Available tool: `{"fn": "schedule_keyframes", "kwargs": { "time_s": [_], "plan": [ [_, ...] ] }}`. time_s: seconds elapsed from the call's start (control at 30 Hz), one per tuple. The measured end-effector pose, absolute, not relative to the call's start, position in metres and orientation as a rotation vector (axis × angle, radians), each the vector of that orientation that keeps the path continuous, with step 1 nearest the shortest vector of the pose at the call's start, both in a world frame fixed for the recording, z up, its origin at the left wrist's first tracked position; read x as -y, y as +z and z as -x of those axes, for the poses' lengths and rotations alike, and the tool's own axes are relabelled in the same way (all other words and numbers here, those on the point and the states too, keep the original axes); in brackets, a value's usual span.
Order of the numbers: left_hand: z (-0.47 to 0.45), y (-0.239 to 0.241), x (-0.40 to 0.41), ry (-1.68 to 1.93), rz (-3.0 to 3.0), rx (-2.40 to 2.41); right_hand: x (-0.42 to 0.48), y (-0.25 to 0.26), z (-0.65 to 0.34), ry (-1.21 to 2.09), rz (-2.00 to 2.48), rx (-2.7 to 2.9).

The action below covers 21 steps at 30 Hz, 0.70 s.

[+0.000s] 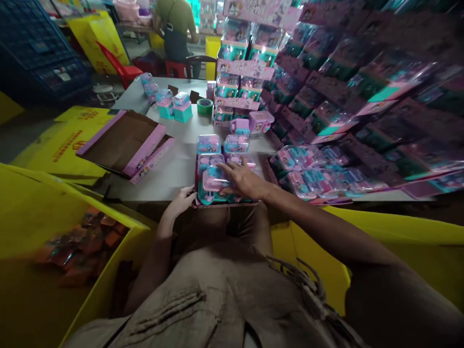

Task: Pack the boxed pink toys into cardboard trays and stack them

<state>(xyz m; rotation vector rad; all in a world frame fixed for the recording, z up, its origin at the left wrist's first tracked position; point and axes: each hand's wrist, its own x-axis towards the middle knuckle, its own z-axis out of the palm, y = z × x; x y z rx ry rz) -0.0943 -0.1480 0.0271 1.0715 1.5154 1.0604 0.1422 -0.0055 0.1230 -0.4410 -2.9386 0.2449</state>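
Observation:
A pink display tray (197, 191) sits at the near edge of the grey table (174, 169), filled with several small pink-and-teal toy boxes in clear packs. My right hand (243, 180) lies on top of these boxes, fingers curled over one toy box (214, 180). My left hand (182, 200) holds the tray's near left corner, fingers bent around its edge. Two more toy boxes (222, 143) stand just behind the tray.
An open pink cardboard tray (125, 145) lies to the left. Tall stacks of filled display trays (348, 96) lean at the right and back. A green tape roll (205, 106) and loose toy boxes sit farther back. Yellow bins (54, 232) flank me. A person stands at the far end.

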Motion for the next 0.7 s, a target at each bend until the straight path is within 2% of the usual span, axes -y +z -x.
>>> {"fn": "schedule_keyframes", "kwargs": {
  "time_s": [0.17, 0.3, 0.4, 0.47, 0.57, 0.63, 0.7],
  "plan": [
    [0.092, 0.024, 0.148, 1.060, -1.047, -1.550, 0.009, 0.118, -0.126, 0.179, 0.459, 2.998],
    [0.100, 0.042, 0.151, 1.021, -1.036, -1.704, 0.010, 0.112, -0.117, 0.123, 0.421, 3.001],
    [0.107, 0.077, 0.149, 1.351, -1.250, -2.015, 0.008, 0.109, -0.132, 0.049, 0.371, 2.924],
    [0.103, 0.101, 0.144, 1.495, -1.628, -2.018, 0.005, 0.106, -0.150, -0.010, 0.417, 2.835],
    [0.083, 0.118, 0.129, 1.214, -2.189, -1.833, -0.003, 0.098, -0.179, -0.057, 0.519, 2.802],
    [0.071, 0.114, 0.120, 0.986, -2.349, -1.781, -0.011, 0.092, -0.194, -0.041, 0.511, 2.835],
    [0.066, 0.103, 0.113, 0.915, -2.381, -1.766, -0.019, 0.089, -0.205, -0.004, 0.471, 2.839]
  ]
}}
